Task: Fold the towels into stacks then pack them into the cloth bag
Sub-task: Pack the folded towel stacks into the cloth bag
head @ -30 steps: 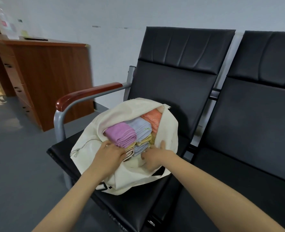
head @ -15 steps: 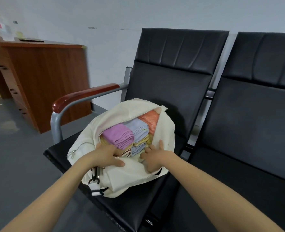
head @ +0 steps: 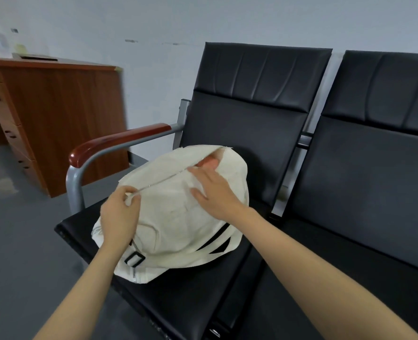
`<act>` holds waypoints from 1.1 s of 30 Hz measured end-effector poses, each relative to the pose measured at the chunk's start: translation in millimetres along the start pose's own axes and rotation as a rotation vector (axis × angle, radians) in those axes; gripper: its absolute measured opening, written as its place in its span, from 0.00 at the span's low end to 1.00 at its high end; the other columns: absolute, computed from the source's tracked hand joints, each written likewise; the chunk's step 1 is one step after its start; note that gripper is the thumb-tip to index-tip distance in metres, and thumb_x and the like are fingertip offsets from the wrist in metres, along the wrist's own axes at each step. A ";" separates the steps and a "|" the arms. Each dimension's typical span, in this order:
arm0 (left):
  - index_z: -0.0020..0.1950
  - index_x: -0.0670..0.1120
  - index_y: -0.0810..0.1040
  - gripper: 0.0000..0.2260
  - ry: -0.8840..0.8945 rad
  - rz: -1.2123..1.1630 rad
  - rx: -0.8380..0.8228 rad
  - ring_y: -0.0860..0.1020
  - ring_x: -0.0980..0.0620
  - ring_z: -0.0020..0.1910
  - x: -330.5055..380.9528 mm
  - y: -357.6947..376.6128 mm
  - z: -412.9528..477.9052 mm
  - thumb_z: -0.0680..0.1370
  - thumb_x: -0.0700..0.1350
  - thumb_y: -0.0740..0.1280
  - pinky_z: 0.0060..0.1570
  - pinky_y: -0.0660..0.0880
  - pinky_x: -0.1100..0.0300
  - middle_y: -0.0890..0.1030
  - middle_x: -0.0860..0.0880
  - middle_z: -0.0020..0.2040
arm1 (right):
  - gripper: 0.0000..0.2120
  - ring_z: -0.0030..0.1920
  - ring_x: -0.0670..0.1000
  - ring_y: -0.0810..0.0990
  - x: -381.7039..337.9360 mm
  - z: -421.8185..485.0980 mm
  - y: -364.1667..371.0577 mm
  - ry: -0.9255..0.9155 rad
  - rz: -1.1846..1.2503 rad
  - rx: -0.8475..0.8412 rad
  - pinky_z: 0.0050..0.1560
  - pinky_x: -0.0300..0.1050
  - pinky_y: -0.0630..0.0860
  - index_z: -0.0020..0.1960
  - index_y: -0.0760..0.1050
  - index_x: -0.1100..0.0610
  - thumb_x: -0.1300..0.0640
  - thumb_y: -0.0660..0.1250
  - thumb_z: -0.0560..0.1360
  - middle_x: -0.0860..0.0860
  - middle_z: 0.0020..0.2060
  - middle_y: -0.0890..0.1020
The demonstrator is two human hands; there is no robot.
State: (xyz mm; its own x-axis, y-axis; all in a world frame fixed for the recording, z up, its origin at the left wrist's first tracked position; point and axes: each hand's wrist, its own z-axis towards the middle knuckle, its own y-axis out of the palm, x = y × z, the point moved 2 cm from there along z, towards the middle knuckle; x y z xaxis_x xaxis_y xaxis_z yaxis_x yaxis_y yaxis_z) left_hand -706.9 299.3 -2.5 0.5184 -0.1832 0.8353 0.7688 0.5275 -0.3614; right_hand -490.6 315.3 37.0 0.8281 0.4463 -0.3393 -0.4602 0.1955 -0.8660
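A pale wall (head: pixel 154 20) and a grey floor frame a row of black seats; a wooden desk (head: pixel 56 114) stands at ten o'clock from the cloth bag (head: pixel 178 217). The bag lies on the left seat (head: pixel 203 303), beside the red-topped armrest (head: pixel 119 141), while the right seat (head: pixel 350 266) at three o'clock carries nothing that can be seen.

Half a second ago the mouth of the bag was spread wide and purple, blue, yellow and orange folded towels were exposed. Now the two cloth edges are drawn together along the zip (head: pixel 164 180), and only a small gap is left at the one o'clock end, where the orange towel (head: pixel 209 163) shows. The packing is therefore judged complete, and the closing of the bag nearly so.

The near end of the zip line, at nine o'clock on the bag, is pinched by the left hand (head: pixel 119 217), its fingers curled on the cloth. The right hand (head: pixel 215 195) is laid on the upper panel with fingers extended toward the gap; no grasp is seen there.

Counted: one bag, one towel in sight, one zip, one black buckle (head: pixel 134 259) at six o'clock on the bag, two seats, one armrest, one desk, two hands.
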 end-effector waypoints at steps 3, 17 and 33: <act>0.55 0.45 0.78 0.09 -0.084 0.160 -0.083 0.75 0.47 0.48 -20.2 6.3 -6.7 0.76 0.41 0.66 0.46 0.68 0.57 0.74 0.49 0.47 | 0.26 0.78 0.51 0.43 2.1 -9.6 40.3 0.095 -0.166 -0.383 0.74 0.62 0.42 0.78 0.47 0.47 0.44 0.49 0.82 0.48 0.78 0.48; 0.57 0.45 0.76 0.10 -0.487 -0.323 -0.123 0.76 0.49 0.53 -38.6 -20.9 -41.5 0.79 0.48 0.65 0.55 0.73 0.54 0.78 0.47 0.57 | 0.25 0.77 0.54 0.38 -22.2 -9.7 64.5 0.188 -0.110 -0.277 0.72 0.67 0.39 0.78 0.49 0.50 0.51 0.49 0.83 0.49 0.78 0.46; 0.52 0.42 0.74 0.03 -0.422 -0.720 -0.028 0.72 0.56 0.27 -36.5 -57.4 -45.5 0.79 0.38 0.64 0.39 0.73 0.59 0.73 0.47 0.36 | 0.05 0.44 0.56 0.72 -91.4 27.6 42.1 -0.129 -0.065 0.270 0.38 0.45 0.69 0.44 0.76 0.60 0.66 0.69 0.70 0.54 0.44 0.75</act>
State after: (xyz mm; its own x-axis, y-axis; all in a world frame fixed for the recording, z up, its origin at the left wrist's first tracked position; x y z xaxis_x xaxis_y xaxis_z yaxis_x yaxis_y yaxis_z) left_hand -752.9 237.9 -31.1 -0.2832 -0.1384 0.9490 0.8705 0.3783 0.3150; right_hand -594.5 306.8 41.6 0.8187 0.5295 -0.2221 -0.4906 0.4441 -0.7497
